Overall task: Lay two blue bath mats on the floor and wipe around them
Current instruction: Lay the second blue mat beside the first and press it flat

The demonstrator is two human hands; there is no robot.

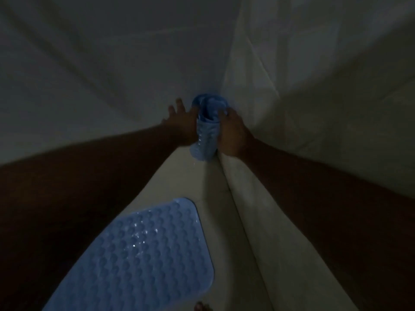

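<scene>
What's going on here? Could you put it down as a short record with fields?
lighting: very dim
flat mat: blue, bumpy, lying on the pale floor
rolled mat: blue, standing in the corner
right hand: gripping the rolled mat
left hand: beside the roll, fingers spread
walls: pale, plain
task stage: second mat not yet unrolled

No text, label, brand, number or sign can be read anywhere in this dim view; neither the flat mat (pixel 134 250) nor the rolled mat (pixel 207 126) shows any print.
</scene>
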